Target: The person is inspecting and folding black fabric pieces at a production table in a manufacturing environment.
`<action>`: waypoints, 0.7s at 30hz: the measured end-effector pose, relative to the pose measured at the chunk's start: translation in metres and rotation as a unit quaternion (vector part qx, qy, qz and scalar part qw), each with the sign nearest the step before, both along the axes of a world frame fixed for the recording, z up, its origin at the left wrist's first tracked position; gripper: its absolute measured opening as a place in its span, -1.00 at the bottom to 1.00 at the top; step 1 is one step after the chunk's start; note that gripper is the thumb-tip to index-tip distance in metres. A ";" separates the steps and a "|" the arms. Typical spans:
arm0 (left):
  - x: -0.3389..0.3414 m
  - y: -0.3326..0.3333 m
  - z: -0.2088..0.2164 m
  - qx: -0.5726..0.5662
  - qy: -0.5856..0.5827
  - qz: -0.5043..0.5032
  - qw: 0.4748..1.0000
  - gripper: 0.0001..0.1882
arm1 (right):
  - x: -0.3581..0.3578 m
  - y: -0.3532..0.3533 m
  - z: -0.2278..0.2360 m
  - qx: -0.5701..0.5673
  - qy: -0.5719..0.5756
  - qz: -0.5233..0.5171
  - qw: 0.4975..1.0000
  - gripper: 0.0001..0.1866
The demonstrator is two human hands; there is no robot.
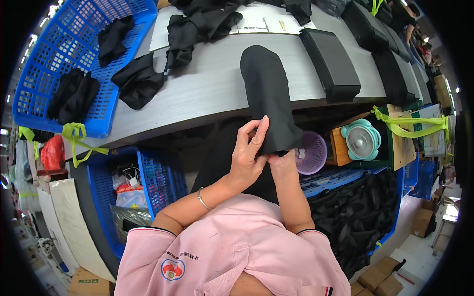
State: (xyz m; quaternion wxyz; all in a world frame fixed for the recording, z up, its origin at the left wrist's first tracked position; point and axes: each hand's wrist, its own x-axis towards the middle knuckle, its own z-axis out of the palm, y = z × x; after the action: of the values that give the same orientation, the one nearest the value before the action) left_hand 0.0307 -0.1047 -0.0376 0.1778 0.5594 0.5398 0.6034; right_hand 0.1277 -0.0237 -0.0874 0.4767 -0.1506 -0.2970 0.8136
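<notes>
A long black cloth piece [269, 91] with a rounded far end stretches from my hands out over the table's front edge. My left hand [247, 153] is closed on its near left side, with thumb and forefinger pressed to the fabric. My right hand [280, 160] is at the cloth's near end and goes in under it. The cloth hides the right fingers, so their grip does not show. A bracelet [201, 198] circles my left wrist.
On the grey table [207, 79] lie loose black cloths [140, 81] and stacked black pieces [331, 64]. A blue basket [106, 123] stands at the far left. Below the table are a purple bin [312, 160], a small turquoise fan [361, 140] and a blue crate of black cloth [365, 212].
</notes>
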 end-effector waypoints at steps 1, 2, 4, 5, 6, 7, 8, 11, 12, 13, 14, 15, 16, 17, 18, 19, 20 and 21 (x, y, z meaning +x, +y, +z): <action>-0.001 0.001 -0.002 -0.001 0.000 0.000 1.000 -0.02 | -0.002 0.000 -0.001 -0.025 -0.015 -0.015 0.999 -0.51; -0.001 0.002 -0.003 0.010 0.016 0.001 1.000 -0.02 | -0.003 0.000 -0.001 -0.050 -0.030 -0.029 0.998 -0.52; -0.003 0.003 -0.005 0.022 0.032 0.003 0.999 -0.01 | -0.006 0.000 -0.002 -0.025 -0.014 -0.028 0.999 -0.54; -0.005 0.003 -0.006 0.027 0.029 -0.006 0.999 -0.01 | -0.007 0.000 -0.001 0.001 0.001 -0.027 1.000 -0.55; -0.007 0.003 -0.007 0.032 0.026 -0.014 0.999 0.00 | -0.008 -0.001 0.002 0.001 0.002 -0.026 1.000 -0.55; -0.010 0.004 -0.007 0.032 0.027 -0.013 0.999 0.00 | -0.008 -0.003 0.007 0.054 -0.047 -0.048 0.996 -0.55; -0.015 0.005 -0.007 0.038 0.041 -0.028 0.998 -0.02 | -0.009 -0.004 0.011 0.106 -0.094 -0.069 0.987 -0.55; -0.024 0.005 0.007 0.032 0.024 -0.054 0.998 -0.08 | -0.006 0.014 0.020 -0.060 0.126 0.109 0.984 -0.53; -0.027 0.004 0.013 0.018 -0.007 -0.064 0.998 -0.12 | -0.007 0.018 0.020 -0.059 0.127 0.110 0.984 -0.53; -0.031 0.004 0.014 0.019 -0.006 -0.063 0.998 -0.12 | -0.008 0.020 0.020 -0.060 0.085 0.065 0.992 -0.54; -0.035 0.004 0.014 0.017 -0.007 -0.047 0.999 -0.17 | -0.010 0.022 0.020 -0.060 0.042 0.020 0.997 -0.55; -0.038 0.004 0.015 0.016 -0.008 -0.030 0.999 -0.21 | -0.016 0.023 0.019 -0.060 0.043 0.023 0.997 -0.55; -0.036 0.005 0.016 -0.012 -0.004 0.026 1.000 -0.33 | -0.025 0.021 0.018 -0.067 -0.043 -0.074 0.994 -0.57; -0.038 0.007 0.011 -0.023 0.000 0.044 0.999 -0.38 | -0.030 0.021 0.017 -0.072 -0.129 -0.171 0.974 -0.58; -0.042 0.010 0.003 -0.034 0.004 0.063 0.997 -0.43 | -0.031 0.023 0.001 -0.073 -0.128 -0.169 0.975 -0.58; -0.046 0.016 -0.008 -0.011 0.032 0.091 0.995 -0.49 | -0.029 0.026 -0.026 0.029 -0.211 -0.206 0.955 -0.61; -0.047 0.019 -0.020 -0.019 0.047 0.119 0.992 -0.54 | -0.025 0.031 -0.043 0.131 -0.291 -0.240 0.917 -0.63; -0.050 0.015 -0.027 -0.096 -0.013 0.122 0.988 -0.55 | -0.018 0.036 -0.046 0.129 -0.289 -0.240 0.918 -0.63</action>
State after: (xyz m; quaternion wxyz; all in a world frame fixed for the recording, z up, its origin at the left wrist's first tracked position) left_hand -0.0191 -0.0893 -0.0643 0.1632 0.4614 0.6573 0.5732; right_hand 0.1098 0.0119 -0.1338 0.5664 -0.3831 -0.4794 0.5501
